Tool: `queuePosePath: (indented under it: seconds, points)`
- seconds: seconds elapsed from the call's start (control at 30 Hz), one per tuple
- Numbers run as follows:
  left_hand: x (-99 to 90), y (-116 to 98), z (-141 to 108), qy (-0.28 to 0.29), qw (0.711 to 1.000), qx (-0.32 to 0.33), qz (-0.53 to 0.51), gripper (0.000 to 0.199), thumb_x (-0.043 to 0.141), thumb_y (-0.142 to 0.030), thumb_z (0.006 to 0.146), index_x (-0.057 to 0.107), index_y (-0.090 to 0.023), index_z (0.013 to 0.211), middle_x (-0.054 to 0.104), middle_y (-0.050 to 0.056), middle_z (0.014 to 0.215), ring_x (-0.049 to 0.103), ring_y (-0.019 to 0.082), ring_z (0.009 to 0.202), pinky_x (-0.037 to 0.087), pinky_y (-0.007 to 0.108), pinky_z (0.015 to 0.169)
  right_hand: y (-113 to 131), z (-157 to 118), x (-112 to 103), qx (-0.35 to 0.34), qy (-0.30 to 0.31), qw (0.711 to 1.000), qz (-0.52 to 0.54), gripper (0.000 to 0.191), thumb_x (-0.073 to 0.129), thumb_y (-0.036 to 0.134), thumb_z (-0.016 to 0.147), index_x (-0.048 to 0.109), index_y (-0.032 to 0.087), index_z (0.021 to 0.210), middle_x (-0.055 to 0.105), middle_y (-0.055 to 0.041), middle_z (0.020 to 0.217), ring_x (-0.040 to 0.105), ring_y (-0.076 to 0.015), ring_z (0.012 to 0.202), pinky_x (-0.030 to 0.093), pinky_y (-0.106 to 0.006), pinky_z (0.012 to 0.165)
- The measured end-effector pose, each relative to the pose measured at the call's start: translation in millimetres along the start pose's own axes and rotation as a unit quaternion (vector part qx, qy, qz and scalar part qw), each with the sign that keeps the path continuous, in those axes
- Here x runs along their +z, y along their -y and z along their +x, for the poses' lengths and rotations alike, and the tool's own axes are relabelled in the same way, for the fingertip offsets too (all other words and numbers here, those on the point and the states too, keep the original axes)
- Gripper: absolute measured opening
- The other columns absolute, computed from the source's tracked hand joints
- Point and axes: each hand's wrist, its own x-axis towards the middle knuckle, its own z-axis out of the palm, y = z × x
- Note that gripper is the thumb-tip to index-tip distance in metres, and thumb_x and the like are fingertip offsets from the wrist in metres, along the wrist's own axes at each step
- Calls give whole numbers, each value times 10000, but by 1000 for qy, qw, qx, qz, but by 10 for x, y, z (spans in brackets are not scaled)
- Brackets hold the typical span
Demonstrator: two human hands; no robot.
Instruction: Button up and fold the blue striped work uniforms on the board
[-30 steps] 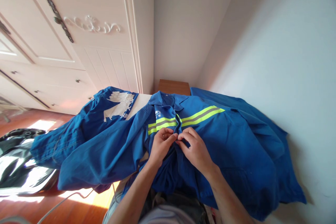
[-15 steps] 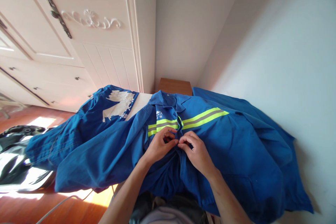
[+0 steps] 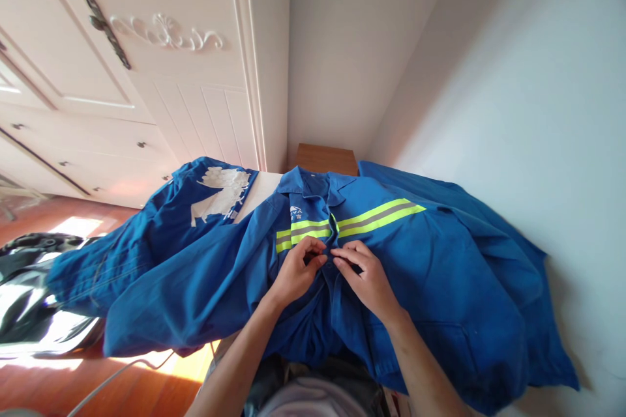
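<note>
A blue work jacket (image 3: 420,273) lies spread out in front of me, collar away from me, with a yellow-green and grey reflective stripe across its chest. My left hand (image 3: 297,273) is on the left side of the front opening, thumb and fingers curled in a pinch on the cloth. Opposite it, my right hand (image 3: 366,277) pinches the other front edge just below the stripe. A small button (image 3: 329,265) shows between the two hands. The fingertips partly hide the cloth they grip.
Another blue garment (image 3: 161,228) with a white patch lies at the left. A white cabinet (image 3: 195,98) stands behind it, and a wall (image 3: 538,111) rises on the right. A brown wooden piece (image 3: 327,159) shows beyond the collar. A cable (image 3: 122,371) runs over the wooden floor.
Both hands have moved slightly up the front opening toward the collar. Their fingertips, close together before, are now a little apart, and the button shows between them.
</note>
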Motion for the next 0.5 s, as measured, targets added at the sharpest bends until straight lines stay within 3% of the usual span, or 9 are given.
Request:
queuePosePath:
  seconds: [0.1,0.17,0.33,0.43,0.5]
  points:
    - [-22,-31,-27,1,999,20,43,147,613,-304,893,655,-206,995,674,40,875,617,183,805,473,279,740,57,-43,-54,1,12,1000,11,322,567,246,944,644,251,1257,630,-65,1085,639,-179,974,539,-329,891]
    - [-28,-71,-58,8,990,52,127,177,571,-314,929,685,-215,1021,685,61,915,618,207,857,476,312,789,102,-73,-120,6,19,1000,12,399,568,254,947,576,261,1345,624,-71,1146,642,-175,973,548,-336,901]
    - [-30,-191,-176,19,914,115,389,274,495,-274,966,703,-208,1132,644,139,1193,561,306,1154,463,465,964,155,-97,-273,13,84,995,-57,393,582,262,942,588,276,1335,624,-72,1239,613,-220,1138,503,-409,1031]
    - [-95,-248,-201,20,877,134,461,323,470,-283,980,643,-191,1237,578,145,1365,433,328,1357,420,509,1051,152,-94,-252,4,158,983,-90,460,627,230,914,567,264,1369,629,-80,1264,597,-244,1187,487,-440,1060]
    - [-184,-269,-166,17,863,142,485,348,437,-282,995,604,-189,1286,545,140,1421,377,309,1412,405,501,1075,161,-97,-191,-3,170,979,-114,483,651,198,890,578,249,1364,634,-94,1242,613,-254,1159,508,-448,1040]
